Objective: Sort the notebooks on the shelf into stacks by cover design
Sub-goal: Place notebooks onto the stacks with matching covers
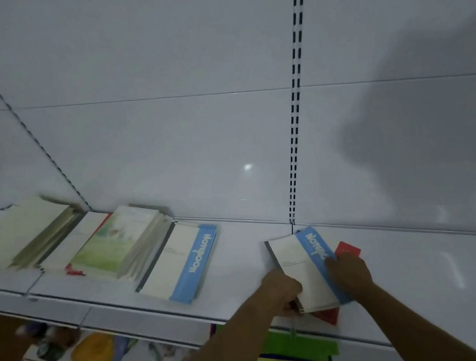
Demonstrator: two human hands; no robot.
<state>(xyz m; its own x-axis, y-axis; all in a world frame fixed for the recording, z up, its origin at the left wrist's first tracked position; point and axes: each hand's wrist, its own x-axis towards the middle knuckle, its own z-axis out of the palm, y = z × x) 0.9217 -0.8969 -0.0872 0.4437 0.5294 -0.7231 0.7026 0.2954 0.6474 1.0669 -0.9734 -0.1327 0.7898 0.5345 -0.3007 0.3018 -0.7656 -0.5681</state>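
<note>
My left hand and right hand pinch the blue-banded notebook by its near corners, above a red notebook on the white shelf; farther left lie a matching blue-banded stack and green-cover stack

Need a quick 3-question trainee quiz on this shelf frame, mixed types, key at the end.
1. True or false: both hands grip the same notebook.
2. The blue-band notebook's matching stack lies: A) on the person's left B) on their right C) on the lower shelf
3. What colour is the notebook under the held one?

Key:
1. True: left hand and right hand pinch opposite edges.
2. A
3. Red
</note>
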